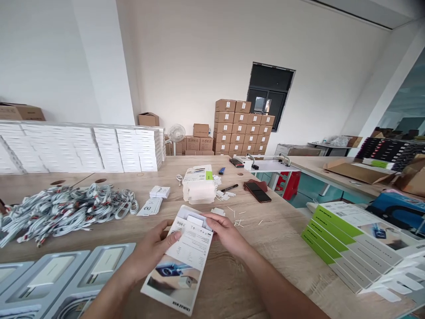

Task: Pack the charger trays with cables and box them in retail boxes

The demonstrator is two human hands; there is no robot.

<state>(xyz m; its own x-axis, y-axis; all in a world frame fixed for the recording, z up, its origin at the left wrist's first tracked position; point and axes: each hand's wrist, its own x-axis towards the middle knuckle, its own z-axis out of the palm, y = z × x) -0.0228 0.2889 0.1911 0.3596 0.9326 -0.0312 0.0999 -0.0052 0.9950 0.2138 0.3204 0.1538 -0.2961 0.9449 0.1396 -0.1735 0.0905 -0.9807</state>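
Note:
A white printed carton (182,261) is tilted up in front of me, its far end unfolded, with a small white piece showing in the opening. My left hand (156,248) grips its left edge, thumb lying across the printed face. At the top right corner, my right hand (227,230) pinches the carton near its end flap; the fingertips behind it are hidden. Left of my forearm lie grey trays (75,261), each bearing a white charger (53,271). Beyond the carton stands an opened white box (199,188) with a green patch.
A heap of white cables (66,208) covers the left side. Small folded white cards (151,206), a phone (257,191), a marker (229,188) and paper scraps (238,221) lie around the middle. Stacked green-and-white cartons (352,248) stand right. White boxes (126,148) line the back.

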